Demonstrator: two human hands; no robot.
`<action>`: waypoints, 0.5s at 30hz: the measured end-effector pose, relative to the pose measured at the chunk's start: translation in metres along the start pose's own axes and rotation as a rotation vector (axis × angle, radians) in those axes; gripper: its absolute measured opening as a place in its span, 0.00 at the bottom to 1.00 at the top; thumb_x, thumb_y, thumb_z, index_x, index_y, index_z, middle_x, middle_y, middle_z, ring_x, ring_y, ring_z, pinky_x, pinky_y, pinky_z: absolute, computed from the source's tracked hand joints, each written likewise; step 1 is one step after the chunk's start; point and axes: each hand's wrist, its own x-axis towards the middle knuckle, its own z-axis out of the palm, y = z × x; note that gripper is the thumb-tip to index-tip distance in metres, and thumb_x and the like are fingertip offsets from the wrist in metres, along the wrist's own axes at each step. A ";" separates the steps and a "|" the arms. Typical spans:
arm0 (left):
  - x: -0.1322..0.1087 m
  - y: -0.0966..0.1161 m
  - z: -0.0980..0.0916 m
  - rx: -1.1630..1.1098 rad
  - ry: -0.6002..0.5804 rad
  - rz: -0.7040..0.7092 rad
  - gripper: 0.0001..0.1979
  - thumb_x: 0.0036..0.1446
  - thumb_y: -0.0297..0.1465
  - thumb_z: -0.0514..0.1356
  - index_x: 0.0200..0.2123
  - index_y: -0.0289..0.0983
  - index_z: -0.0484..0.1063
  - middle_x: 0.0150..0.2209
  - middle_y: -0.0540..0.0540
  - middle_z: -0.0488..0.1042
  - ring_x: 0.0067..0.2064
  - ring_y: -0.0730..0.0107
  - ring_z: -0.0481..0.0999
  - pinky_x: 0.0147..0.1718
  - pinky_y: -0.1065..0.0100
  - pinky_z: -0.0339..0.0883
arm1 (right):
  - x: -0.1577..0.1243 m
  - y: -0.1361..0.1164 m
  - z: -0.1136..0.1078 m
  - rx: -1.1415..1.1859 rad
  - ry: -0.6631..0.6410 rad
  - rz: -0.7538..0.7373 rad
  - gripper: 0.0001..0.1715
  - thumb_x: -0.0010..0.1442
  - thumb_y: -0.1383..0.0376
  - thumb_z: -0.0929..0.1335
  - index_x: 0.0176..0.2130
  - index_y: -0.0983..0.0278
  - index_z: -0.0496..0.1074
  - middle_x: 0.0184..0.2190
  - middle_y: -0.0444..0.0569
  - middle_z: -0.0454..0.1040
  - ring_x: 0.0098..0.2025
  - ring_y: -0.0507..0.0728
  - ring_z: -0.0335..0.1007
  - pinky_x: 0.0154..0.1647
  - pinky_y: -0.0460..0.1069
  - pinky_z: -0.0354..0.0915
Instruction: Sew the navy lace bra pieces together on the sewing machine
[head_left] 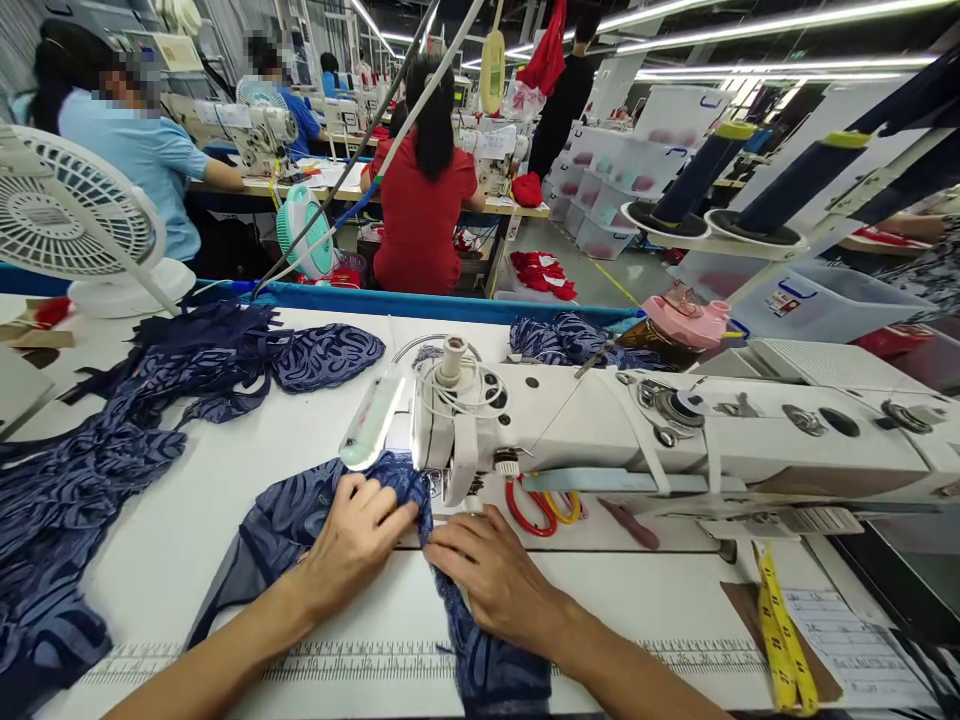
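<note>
A navy lace garment piece lies on the white sewing table, its edge running under the head of the white sewing machine. My left hand rests on the lace just left of the needle, fingers curled and pressing the fabric down. My right hand lies flat on the strip of lace that trails toward me, fingers pointing left at the needle area. The two hands almost touch. The needle itself is hidden behind the machine head.
A heap of navy lace pieces covers the table's left side. Red-handled scissors lie under the machine arm. A yellow tape measure and paper sheet sit right. A white fan stands back left. Other workers sit beyond.
</note>
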 end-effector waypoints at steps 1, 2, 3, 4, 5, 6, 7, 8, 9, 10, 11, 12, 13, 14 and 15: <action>0.000 0.003 0.000 0.013 0.017 0.050 0.08 0.66 0.25 0.53 0.41 0.38 0.72 0.32 0.48 0.72 0.37 0.67 0.70 0.48 0.56 0.60 | -0.001 0.000 0.000 -0.002 0.002 0.000 0.22 0.56 0.79 0.62 0.47 0.62 0.68 0.45 0.46 0.75 0.47 0.56 0.65 0.52 0.54 0.50; -0.001 0.005 -0.001 0.016 0.032 0.092 0.09 0.66 0.23 0.53 0.41 0.38 0.72 0.35 0.48 0.73 0.40 0.66 0.71 0.53 0.52 0.58 | -0.001 0.001 0.000 -0.002 0.007 0.001 0.22 0.55 0.79 0.62 0.46 0.62 0.68 0.45 0.46 0.74 0.47 0.55 0.64 0.51 0.54 0.50; 0.000 0.007 -0.002 0.006 0.039 0.122 0.09 0.66 0.22 0.53 0.41 0.37 0.72 0.36 0.48 0.74 0.41 0.67 0.71 0.56 0.49 0.55 | -0.001 0.001 0.000 -0.002 0.015 0.000 0.21 0.55 0.79 0.62 0.46 0.62 0.69 0.45 0.45 0.74 0.47 0.55 0.64 0.51 0.53 0.50; 0.000 0.010 -0.003 -0.011 0.042 0.133 0.09 0.66 0.22 0.52 0.41 0.36 0.72 0.35 0.48 0.74 0.41 0.68 0.72 0.59 0.47 0.54 | -0.001 0.002 0.000 -0.001 0.020 0.000 0.20 0.55 0.79 0.62 0.45 0.62 0.69 0.45 0.45 0.74 0.46 0.55 0.64 0.50 0.53 0.51; 0.001 0.012 -0.003 -0.028 0.048 0.125 0.09 0.66 0.21 0.52 0.41 0.35 0.72 0.34 0.49 0.74 0.38 0.69 0.71 0.60 0.47 0.54 | -0.001 0.002 -0.001 0.000 0.018 -0.001 0.20 0.56 0.78 0.63 0.45 0.62 0.69 0.45 0.45 0.74 0.46 0.55 0.64 0.50 0.53 0.51; 0.001 0.014 -0.003 -0.041 0.046 0.101 0.10 0.65 0.21 0.52 0.43 0.34 0.72 0.32 0.50 0.73 0.35 0.71 0.70 0.59 0.49 0.56 | -0.001 0.002 -0.002 0.000 0.009 0.001 0.20 0.55 0.78 0.63 0.46 0.62 0.69 0.45 0.45 0.74 0.46 0.55 0.64 0.50 0.53 0.52; 0.001 0.015 -0.003 -0.050 0.041 0.068 0.11 0.65 0.20 0.52 0.45 0.34 0.71 0.31 0.50 0.72 0.33 0.72 0.69 0.57 0.51 0.60 | -0.001 0.002 -0.002 -0.001 -0.006 0.002 0.21 0.55 0.78 0.63 0.47 0.62 0.69 0.45 0.45 0.74 0.46 0.55 0.64 0.50 0.53 0.52; 0.001 0.017 -0.002 -0.054 0.030 0.032 0.12 0.65 0.20 0.52 0.47 0.33 0.70 0.30 0.50 0.72 0.32 0.72 0.69 0.55 0.53 0.64 | -0.001 0.002 -0.003 -0.003 -0.022 0.003 0.23 0.55 0.78 0.63 0.48 0.61 0.68 0.45 0.45 0.74 0.47 0.55 0.64 0.50 0.53 0.52; 0.000 0.018 -0.001 -0.050 0.009 -0.006 0.12 0.65 0.21 0.52 0.49 0.33 0.70 0.30 0.49 0.71 0.33 0.71 0.70 0.51 0.56 0.67 | -0.001 0.003 -0.004 -0.006 -0.036 0.004 0.24 0.55 0.78 0.64 0.49 0.61 0.68 0.45 0.45 0.74 0.47 0.55 0.64 0.50 0.53 0.52; -0.001 0.019 0.001 -0.040 -0.015 -0.041 0.13 0.64 0.21 0.52 0.50 0.32 0.70 0.31 0.48 0.71 0.34 0.69 0.70 0.47 0.57 0.69 | -0.001 0.003 -0.005 -0.008 -0.044 0.005 0.25 0.54 0.78 0.64 0.50 0.61 0.68 0.45 0.46 0.75 0.47 0.55 0.65 0.50 0.53 0.52; -0.003 0.019 0.003 -0.026 -0.027 -0.069 0.13 0.64 0.21 0.51 0.49 0.32 0.70 0.31 0.46 0.72 0.36 0.66 0.71 0.45 0.58 0.70 | -0.001 0.003 -0.005 -0.006 -0.045 0.005 0.25 0.54 0.78 0.64 0.50 0.61 0.68 0.45 0.46 0.75 0.46 0.55 0.65 0.50 0.53 0.52; -0.005 0.019 0.005 -0.017 -0.019 -0.085 0.13 0.65 0.22 0.51 0.49 0.33 0.71 0.33 0.44 0.73 0.38 0.64 0.72 0.46 0.56 0.69 | -0.001 0.003 -0.006 -0.003 -0.043 0.008 0.25 0.54 0.78 0.64 0.49 0.61 0.69 0.45 0.46 0.75 0.45 0.55 0.65 0.50 0.53 0.52; -0.006 0.019 0.006 -0.015 0.004 -0.084 0.14 0.65 0.22 0.50 0.48 0.34 0.72 0.36 0.43 0.74 0.41 0.63 0.72 0.48 0.54 0.68 | -0.001 0.002 -0.006 -0.001 -0.043 0.012 0.25 0.53 0.79 0.64 0.49 0.62 0.69 0.44 0.46 0.75 0.44 0.55 0.65 0.50 0.53 0.52; -0.007 0.018 0.007 -0.022 0.029 -0.072 0.14 0.65 0.21 0.50 0.47 0.36 0.72 0.39 0.43 0.75 0.44 0.62 0.72 0.53 0.51 0.65 | 0.000 0.002 -0.006 -0.002 -0.044 0.018 0.25 0.53 0.79 0.64 0.48 0.62 0.69 0.44 0.46 0.75 0.44 0.54 0.65 0.50 0.53 0.53; -0.008 0.018 0.008 -0.037 0.051 -0.056 0.15 0.65 0.21 0.50 0.47 0.38 0.73 0.39 0.45 0.75 0.45 0.63 0.72 0.57 0.48 0.60 | -0.001 0.002 -0.006 -0.006 -0.050 0.022 0.25 0.52 0.79 0.64 0.48 0.62 0.69 0.44 0.46 0.75 0.43 0.54 0.65 0.50 0.53 0.53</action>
